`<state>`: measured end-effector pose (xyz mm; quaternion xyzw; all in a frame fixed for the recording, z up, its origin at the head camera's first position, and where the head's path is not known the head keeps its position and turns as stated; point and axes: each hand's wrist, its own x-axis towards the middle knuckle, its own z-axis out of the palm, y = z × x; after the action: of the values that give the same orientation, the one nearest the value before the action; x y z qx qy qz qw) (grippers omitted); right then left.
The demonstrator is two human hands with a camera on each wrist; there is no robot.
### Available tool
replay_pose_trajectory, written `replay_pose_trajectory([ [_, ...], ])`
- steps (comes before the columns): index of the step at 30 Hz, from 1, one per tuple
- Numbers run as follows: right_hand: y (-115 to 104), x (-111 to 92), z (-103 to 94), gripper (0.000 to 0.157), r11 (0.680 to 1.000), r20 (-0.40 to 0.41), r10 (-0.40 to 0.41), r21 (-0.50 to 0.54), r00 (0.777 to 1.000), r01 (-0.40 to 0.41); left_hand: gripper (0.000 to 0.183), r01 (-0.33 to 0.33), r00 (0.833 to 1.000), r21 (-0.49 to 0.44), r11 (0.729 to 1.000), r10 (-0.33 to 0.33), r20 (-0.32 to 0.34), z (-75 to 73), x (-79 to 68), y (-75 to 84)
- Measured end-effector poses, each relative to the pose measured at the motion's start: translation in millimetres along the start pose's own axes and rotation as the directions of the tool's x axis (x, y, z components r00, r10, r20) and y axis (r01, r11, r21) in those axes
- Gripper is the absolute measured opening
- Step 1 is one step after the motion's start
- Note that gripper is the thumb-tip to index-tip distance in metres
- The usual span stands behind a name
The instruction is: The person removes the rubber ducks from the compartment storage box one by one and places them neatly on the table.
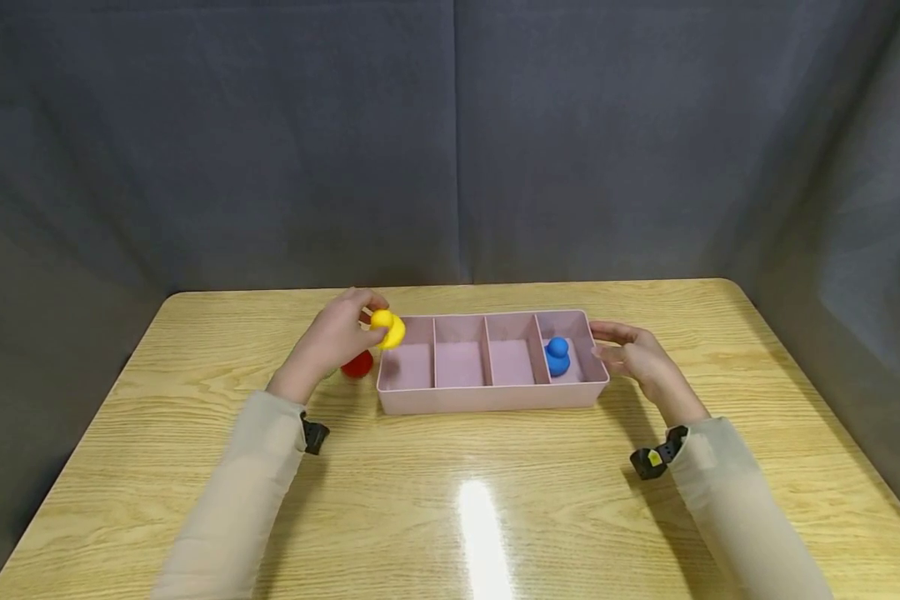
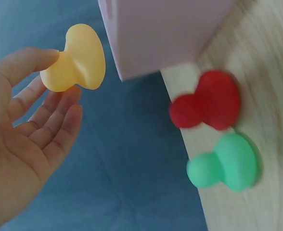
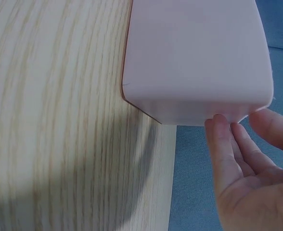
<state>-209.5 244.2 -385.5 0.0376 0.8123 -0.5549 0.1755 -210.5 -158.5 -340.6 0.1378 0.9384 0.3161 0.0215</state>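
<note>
My left hand (image 1: pixel 333 337) pinches a yellow duck-shaped toy (image 1: pixel 394 332) between thumb and fingertips, raised over the left end of a pink divided box (image 1: pixel 495 400). Below that hand, a red toy (image 2: pixel 219 101) of similar shape lies on the table beside a green one (image 2: pixel 237 162); the head view shows only part of the red and a sliver of the green. In the box's rightmost compartment sits a blue toy (image 1: pixel 557 360). My right hand (image 1: pixel 641 358) touches the box's right end, with fairly straight fingertips on the outer wall and the thumb at the rim.
The box stands on a light wooden table (image 1: pixel 435 467) near its far edge. Dark grey cloth (image 1: pixel 450 150) hangs behind and along both sides. A strip of glare lies on the near part of the tabletop.
</note>
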Motion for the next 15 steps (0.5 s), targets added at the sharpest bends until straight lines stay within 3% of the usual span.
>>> replay_pose_trajectory([
  [10,-1.2,-0.2,-0.3,0.057,1.000,-0.006,-0.001,-0.015,1.000,0.001,0.038,0.122,0.992,0.006,0.992,-0.122,0.006,-19.7,-13.7,-26.7],
  [15,-0.6,-1.1,-0.9,0.057,1.000,-0.006,0.002,-0.025,1.000,-0.002,0.039,0.150,0.989,0.009,0.989,-0.150,0.001,-29.3,-20.7,-37.3],
])
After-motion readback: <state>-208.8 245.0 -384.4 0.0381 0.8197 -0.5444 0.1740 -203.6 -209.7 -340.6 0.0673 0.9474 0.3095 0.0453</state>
